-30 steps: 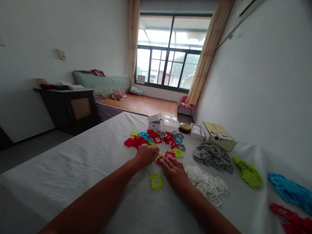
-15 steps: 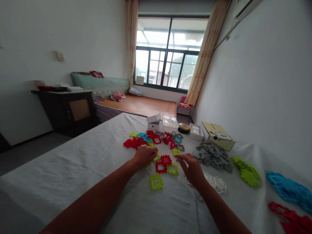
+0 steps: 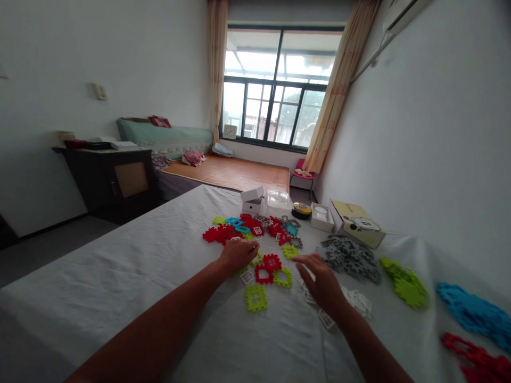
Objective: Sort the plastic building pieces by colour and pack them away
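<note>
My left hand (image 3: 239,253) rests over the near edge of the coloured pile, fingers curled together; whatever they may hold is hidden. Just below its fingertips lies a partly covered lime green interlocking tile (image 3: 257,258). My right hand (image 3: 319,275) is open, index finger and thumb apart, close to another lime green tile (image 3: 290,251). Between the hands are a red tile (image 3: 272,262), a red frame tile (image 3: 263,274) and a lime green frame tile (image 3: 282,277). Nearer me lie a white window piece (image 3: 246,276) and a lime green window tile (image 3: 256,298).
Red tiles (image 3: 217,234) and other colours are heaped behind my left hand. To the right are grey tiles (image 3: 351,258), white window pieces (image 3: 357,301), lime green tiles (image 3: 404,282), blue tiles (image 3: 473,311) and red pieces (image 3: 481,357). A yellow box (image 3: 357,222) and clear container (image 3: 278,201) stand behind.
My right hand has shifted slightly right, away from the lime green tile, which now shows more fully. My left hand has stayed in place.
</note>
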{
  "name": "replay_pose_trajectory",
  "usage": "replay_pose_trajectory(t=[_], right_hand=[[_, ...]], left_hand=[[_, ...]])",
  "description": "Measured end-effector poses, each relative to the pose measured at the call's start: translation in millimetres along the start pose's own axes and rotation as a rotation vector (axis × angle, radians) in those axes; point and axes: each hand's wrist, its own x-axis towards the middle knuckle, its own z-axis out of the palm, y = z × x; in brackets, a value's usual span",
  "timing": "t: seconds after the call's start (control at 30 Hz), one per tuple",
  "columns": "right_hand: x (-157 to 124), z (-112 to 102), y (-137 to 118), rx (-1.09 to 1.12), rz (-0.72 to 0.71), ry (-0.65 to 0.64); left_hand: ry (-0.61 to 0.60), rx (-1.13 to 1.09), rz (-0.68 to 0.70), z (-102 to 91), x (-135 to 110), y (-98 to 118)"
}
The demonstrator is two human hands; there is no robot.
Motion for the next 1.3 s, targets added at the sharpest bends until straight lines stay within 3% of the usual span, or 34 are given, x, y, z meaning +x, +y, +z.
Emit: replay_pose_trajectory(t=[0.17, 0.3, 0.47, 0.67, 1.13, 1.2, 1.3], right_hand=[[-2.0, 42.8, -66.9, -0.073, -0.265, -0.301], [-2.9, 55.8, -78.3, -0.098, -0.270, -0.411], [-7.6, 49.4, -87.4, 0.011, -0.387, -0.485], [-15.8, 54.2, -103.1, -0.046, -0.575, -0.435], [-14.3, 67.4, -98.6, -0.229, -0.604, -0.273], [-10.2, 63.5, -89.8, -0.219, -0.545, -0.194], [0.2, 40.4, -63.0, -0.173, -0.277, -0.056]], left_hand=[[0.011, -0.002, 0.001, -1.1, -0.9, -0.1], [0.002, -0.011, -0.003, -2.2, -1.2, 0.7], [-0.001, -0.025, -0.011, -0.9, -0.8, 0.3], [0.003, -0.089, -0.038, 0.5, -1.3, -1.8], [-0.001, -0.047, 0.017, 1.9, -1.3, 0.8], [0.007, -0.044, 0.025, 2.6, -1.4, 0.1], [0.015, -0.054, 0.044, 3.0, -1.4, -1.0]])
